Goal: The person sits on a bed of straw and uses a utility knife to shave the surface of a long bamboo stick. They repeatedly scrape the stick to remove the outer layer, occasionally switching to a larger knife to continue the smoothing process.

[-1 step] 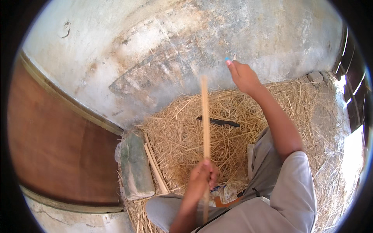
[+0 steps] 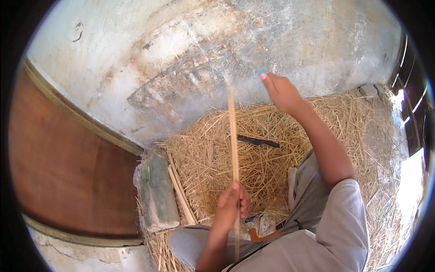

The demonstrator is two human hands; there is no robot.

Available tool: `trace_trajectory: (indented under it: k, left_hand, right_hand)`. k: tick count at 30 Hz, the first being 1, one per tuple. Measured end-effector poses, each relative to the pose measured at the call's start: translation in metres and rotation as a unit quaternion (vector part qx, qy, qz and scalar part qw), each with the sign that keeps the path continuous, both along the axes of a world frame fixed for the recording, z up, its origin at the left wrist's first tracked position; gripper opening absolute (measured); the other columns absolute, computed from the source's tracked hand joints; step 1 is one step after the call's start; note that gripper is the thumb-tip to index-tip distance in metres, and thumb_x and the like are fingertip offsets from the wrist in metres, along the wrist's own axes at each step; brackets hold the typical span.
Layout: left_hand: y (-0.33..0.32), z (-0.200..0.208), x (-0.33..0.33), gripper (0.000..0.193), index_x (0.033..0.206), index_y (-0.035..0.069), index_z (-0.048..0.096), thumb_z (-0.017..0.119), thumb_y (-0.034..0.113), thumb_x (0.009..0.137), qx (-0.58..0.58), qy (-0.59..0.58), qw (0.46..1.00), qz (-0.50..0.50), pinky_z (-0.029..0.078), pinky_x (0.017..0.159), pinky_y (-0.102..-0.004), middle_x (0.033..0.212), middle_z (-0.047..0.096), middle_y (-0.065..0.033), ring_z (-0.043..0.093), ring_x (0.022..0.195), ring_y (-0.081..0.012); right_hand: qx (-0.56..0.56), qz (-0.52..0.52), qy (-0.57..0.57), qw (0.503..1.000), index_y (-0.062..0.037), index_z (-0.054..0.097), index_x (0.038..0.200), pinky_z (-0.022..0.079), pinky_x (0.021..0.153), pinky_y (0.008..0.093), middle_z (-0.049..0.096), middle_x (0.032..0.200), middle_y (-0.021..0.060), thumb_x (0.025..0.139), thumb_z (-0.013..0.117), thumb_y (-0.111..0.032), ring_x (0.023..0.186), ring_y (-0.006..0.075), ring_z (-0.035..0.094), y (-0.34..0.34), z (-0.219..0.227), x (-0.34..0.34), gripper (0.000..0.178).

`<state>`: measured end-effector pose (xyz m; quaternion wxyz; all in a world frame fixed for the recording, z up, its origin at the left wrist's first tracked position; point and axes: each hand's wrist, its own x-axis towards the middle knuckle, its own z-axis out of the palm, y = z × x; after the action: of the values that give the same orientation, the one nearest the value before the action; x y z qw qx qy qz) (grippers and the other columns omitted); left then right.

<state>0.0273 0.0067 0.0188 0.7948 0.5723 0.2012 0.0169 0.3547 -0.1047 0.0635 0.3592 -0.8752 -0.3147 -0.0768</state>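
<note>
My left hand (image 2: 232, 203) is closed round the lower part of a long, thin wooden strip (image 2: 234, 145). The strip stands nearly upright in the view, blurred toward its top, and its lower end runs down by my leg. Up to the right, in front of the wall, my right hand (image 2: 284, 93) is a closed fist. A small blue end (image 2: 260, 72) shows at its thumb; the rest of what it grips is hidden. Beyond the strip, a dark flat tool like a knife (image 2: 259, 141) lies on the straw.
Straw-like shavings (image 2: 199, 136) cover the floor round my legs. To the left lie a greyish-green block (image 2: 159, 192) and several pale wooden strips (image 2: 181, 195), beside a brown panel (image 2: 77, 167). An orange curved handle (image 2: 263, 235) lies by my lap. A stained wall (image 2: 312, 41) rises ahead.
The wooden strip and my left hand have shifted slightly left, the strip's upper end leaning further left. My right hand has moved a little left and down.
</note>
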Motion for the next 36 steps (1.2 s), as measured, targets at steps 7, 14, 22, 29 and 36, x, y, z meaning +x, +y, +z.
trace_trajectory:
  k: [7, 14, 22, 29, 36]
  left_hand:
    - [-0.004, 0.000, 0.015, 0.045, 0.079, 0.012, 0.042, 0.045, 0.047, 0.107, 0.127, -0.025, 0.991, 0.028, 0.032, 0.046, -0.0230, 0.062, 0.040, 0.0026, 0.037, 0.052, -0.0068]
    - [-0.006, -0.003, 0.010, 0.042, 0.090, -0.001, 0.055, 0.045, 0.035, 0.108, 0.439, 0.036, 0.898, -0.009, 0.044, 0.056, -0.0434, 0.063, 0.055, -0.0189, 0.056, 0.056, -0.0333]
    - [-0.034, 0.016, -0.011, 0.040, 0.095, -0.001, 0.056, 0.043, 0.034, 0.108, 0.379, -0.006, 0.922, -0.076, 0.046, 0.055, -0.0445, 0.063, 0.057, -0.0211, 0.059, 0.055, -0.0376]
    - [0.003, 0.005, 0.014, 0.040, 0.092, -0.001, 0.055, 0.047, 0.036, 0.107, 0.469, 0.047, 0.881, 0.044, 0.045, 0.053, -0.0448, 0.063, 0.058, -0.0200, 0.061, 0.054, -0.0362]
    - [-0.007, -0.001, 0.023, 0.036, 0.088, 0.000, 0.053, 0.053, 0.031, 0.105, 0.498, 0.021, 0.864, 0.065, 0.044, 0.050, -0.0453, 0.061, 0.057, -0.0216, 0.060, 0.054, -0.0391]
  right_hand:
    - [-0.054, 0.182, -0.070, 0.979, -0.0037, 0.057, 0.096, 0.048, 0.062, 0.0488, 0.059, 0.064, 0.0152, 0.107, 0.025, -0.055, 0.064, 0.0375, 0.062, 0.009, 0.011, -0.067, 0.061]
    - [-0.121, 0.180, -0.090, 0.972, -0.0056, 0.057, 0.097, 0.048, 0.063, 0.0509, 0.059, 0.065, 0.0174, 0.107, 0.029, -0.054, 0.064, 0.0403, 0.062, 0.009, 0.012, -0.049, 0.057]
    - [-0.027, -0.081, 0.003, 0.996, -0.0017, 0.063, 0.100, 0.051, 0.074, 0.0435, 0.066, 0.082, 0.0158, 0.107, 0.024, -0.055, 0.074, 0.0244, 0.063, -0.027, -0.016, 0.070, 0.067]
    - [0.022, 0.069, -0.068, 0.995, -0.0020, 0.058, 0.092, 0.047, 0.069, 0.0505, 0.061, 0.070, 0.0177, 0.105, 0.031, -0.061, 0.074, 0.0355, 0.065, -0.005, -0.019, -0.007, 0.066]
    - [-0.084, 0.129, -0.042, 0.987, -0.0040, 0.057, 0.094, 0.047, 0.062, 0.0508, 0.056, 0.063, 0.0186, 0.108, 0.030, -0.052, 0.064, 0.0401, 0.061, 0.003, 0.006, -0.046, 0.057]
